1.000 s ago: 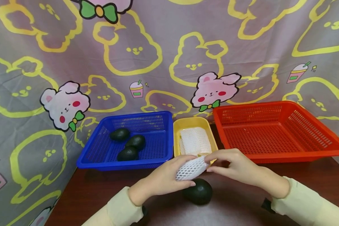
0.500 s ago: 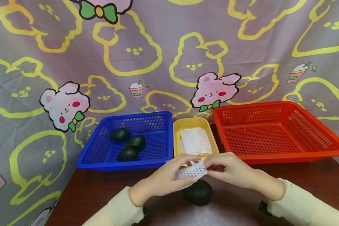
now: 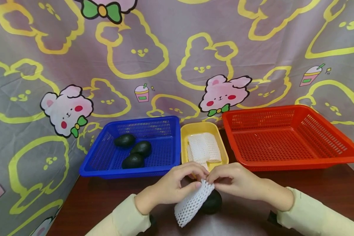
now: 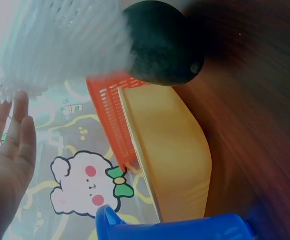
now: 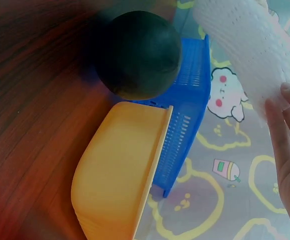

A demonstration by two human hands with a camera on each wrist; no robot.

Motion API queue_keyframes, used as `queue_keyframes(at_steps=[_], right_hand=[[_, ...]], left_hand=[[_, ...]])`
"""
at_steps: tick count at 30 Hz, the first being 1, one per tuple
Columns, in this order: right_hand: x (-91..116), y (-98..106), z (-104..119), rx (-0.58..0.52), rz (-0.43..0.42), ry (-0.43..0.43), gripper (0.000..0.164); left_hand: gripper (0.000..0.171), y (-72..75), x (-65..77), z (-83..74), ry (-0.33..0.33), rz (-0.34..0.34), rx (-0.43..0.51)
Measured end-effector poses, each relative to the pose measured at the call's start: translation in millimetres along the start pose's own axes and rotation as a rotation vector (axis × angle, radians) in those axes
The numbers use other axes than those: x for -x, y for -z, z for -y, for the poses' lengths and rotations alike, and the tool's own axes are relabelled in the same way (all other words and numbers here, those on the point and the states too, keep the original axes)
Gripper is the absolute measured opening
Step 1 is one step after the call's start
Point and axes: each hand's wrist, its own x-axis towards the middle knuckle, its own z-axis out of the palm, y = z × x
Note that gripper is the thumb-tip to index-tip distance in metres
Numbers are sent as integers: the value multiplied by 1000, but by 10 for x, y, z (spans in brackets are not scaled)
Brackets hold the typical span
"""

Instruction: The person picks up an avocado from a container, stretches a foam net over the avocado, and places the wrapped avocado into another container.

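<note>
Both hands pinch one end of a white foam fruit net (image 3: 191,205), which hangs slanting down to the left. My left hand (image 3: 172,184) grips its upper edge from the left, and my right hand (image 3: 239,181) pinches the same edge from the right. Behind the net, a dark green avocado (image 3: 213,202) rests on the table, partly covered by it in the head view. The left wrist view shows the net (image 4: 65,45) overlapping the avocado (image 4: 164,45). In the right wrist view, thumb and fingers hold the net (image 5: 249,50) above the avocado (image 5: 139,56).
A blue basket (image 3: 162,168) with several avocados (image 3: 133,161) stands at the left. Beyond the hands, a yellow tray (image 3: 224,154) bears more foam nets (image 3: 199,146). The red basket (image 3: 283,163) is at the right. A patterned cloth (image 3: 171,49) hangs behind.
The net has swung from lying across the left palm to hanging down in front of the avocado. The left hand has moved its grip up to the net's end, close to the right hand.
</note>
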Motion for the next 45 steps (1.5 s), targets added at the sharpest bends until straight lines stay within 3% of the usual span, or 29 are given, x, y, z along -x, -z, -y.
queue_keyframes(at_steps=[6,11,15,21,26,30,36,41,45], right_hand=[[0,-23,10,0,48,56,43],[13,-12,44,-2,73,50,43],[22,-8,69,-12,92,44,38],[47,2,61,-26,128,49,28],[93,41,74,-40,180,15,42],[138,89,88,-39,189,-44,45],[146,96,75,8,170,-59,43],[129,49,54,33,162,-6,29],[102,11,48,41,145,89,18]], left_hand=[[20,-3,10,-3,-21,37,-20],[18,6,25,15,-39,59,38],[17,28,45,11,-10,71,81],[15,72,59,14,7,80,70],[17,133,110,24,20,84,59],[17,190,147,24,43,86,58],[9,225,112,8,35,119,47],[13,199,81,-28,8,170,-21],[22,155,60,-52,-19,188,-64]])
